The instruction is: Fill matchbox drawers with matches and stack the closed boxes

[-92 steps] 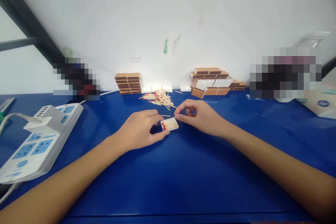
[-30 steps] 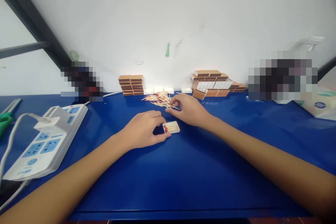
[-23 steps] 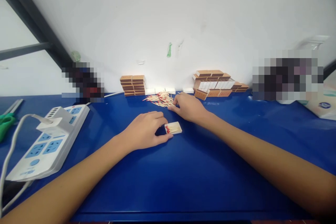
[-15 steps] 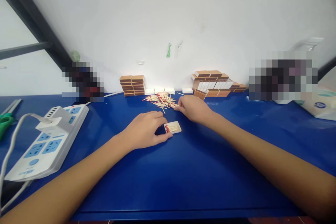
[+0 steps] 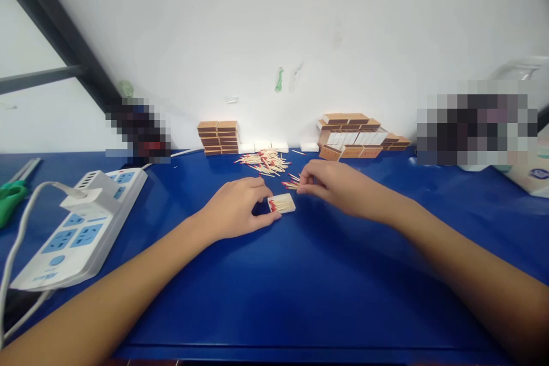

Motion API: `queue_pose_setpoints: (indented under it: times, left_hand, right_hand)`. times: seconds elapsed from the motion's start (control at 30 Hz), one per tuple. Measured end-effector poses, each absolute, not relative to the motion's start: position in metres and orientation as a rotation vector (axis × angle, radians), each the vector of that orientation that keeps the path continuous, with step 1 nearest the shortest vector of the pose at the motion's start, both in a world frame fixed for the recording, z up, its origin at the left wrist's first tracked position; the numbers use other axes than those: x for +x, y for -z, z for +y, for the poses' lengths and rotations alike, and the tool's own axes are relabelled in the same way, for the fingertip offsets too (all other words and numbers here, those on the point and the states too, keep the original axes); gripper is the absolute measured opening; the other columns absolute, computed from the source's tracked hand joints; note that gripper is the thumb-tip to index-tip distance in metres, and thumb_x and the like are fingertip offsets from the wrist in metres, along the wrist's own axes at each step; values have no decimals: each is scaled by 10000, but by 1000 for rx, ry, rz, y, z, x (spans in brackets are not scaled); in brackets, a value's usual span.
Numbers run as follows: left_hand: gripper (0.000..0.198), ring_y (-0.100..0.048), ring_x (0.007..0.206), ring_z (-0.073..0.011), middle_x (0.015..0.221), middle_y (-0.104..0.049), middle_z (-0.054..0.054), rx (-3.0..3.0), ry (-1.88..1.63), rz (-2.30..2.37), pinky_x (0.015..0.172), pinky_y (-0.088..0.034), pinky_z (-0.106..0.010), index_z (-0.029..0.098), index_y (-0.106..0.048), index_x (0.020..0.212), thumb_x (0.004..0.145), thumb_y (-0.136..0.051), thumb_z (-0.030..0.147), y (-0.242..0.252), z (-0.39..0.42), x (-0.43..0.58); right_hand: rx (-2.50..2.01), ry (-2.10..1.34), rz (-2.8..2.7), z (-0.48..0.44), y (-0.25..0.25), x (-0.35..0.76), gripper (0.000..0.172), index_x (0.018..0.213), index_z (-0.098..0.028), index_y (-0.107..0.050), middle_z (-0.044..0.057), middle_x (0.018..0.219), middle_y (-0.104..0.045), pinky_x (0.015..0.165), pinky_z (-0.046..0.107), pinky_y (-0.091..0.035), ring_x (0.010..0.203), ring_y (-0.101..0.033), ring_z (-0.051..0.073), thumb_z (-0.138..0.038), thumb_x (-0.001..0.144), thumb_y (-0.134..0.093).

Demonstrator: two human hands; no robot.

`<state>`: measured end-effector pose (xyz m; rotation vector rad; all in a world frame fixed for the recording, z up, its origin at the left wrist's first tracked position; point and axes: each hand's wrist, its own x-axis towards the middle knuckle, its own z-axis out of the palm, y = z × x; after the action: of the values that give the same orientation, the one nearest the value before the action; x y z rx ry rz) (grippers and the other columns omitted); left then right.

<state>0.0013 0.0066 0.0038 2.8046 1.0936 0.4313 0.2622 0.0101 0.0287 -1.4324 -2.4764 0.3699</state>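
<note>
My left hand (image 5: 241, 209) grips the left end of a small white matchbox tray (image 5: 290, 204) between thumb and fingers. Inside the tray lie several matches (image 5: 281, 206), their red heads toward my left hand. Just above and right of the tray, my right hand (image 5: 328, 186) pinches a few red-tipped matches (image 5: 291, 184) whose heads point left. Behind both hands is a loose pile of matches (image 5: 265, 161) on the blue table (image 5: 309, 286).
Stacked matchboxes (image 5: 218, 138) stand against the wall at left, and a larger matchbox stack (image 5: 351, 136) at right. White trays (image 5: 271, 147) line the wall between them. A power strip (image 5: 81, 234) and green-handled scissors (image 5: 12, 197) lie left; a tissue pack (image 5: 529, 168) sits right.
My right hand has drawn back from the pile toward the tray, bringing a few matches with it. My left hand stays on the tray.
</note>
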Motion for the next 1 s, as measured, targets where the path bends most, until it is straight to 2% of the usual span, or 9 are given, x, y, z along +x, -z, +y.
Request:
queue_pose_setpoints:
  times: [0.4,0.73,1.0]
  left_hand:
    - [307,-619,834,-198,890,-648,-35,2844,-425,1042,695,-454,-318,171,-702,973,947,-662,474,-5,4,5]
    - [310,-632,847,-187,919,-662,-27,2808,-429,1024,715,-473,-313,188,-733,1080,940,-683,460,-5,5,3]
    - [316,-628,855,-192,925,-660,-30,2825,-406,1030,716,-470,-321,186,-730,1061,951,-661,474,-4,5,4]
  right_hand:
    - [-1282,-199,-2741,-9,-20,235,116,990,-155,-659,86,1047,-670,699,291,-411,836,-639,185,-230,1034,-582]
    - [-1238,-487,-2659,3,-27,259,43,970,-209,-686,21,936,-719,684,286,-383,784,-609,166,-225,967,-647]
    - [-1255,-581,-2628,-1,-24,251,147,927,-204,-654,34,909,-713,674,286,-372,776,-600,170,-262,1015,-550]
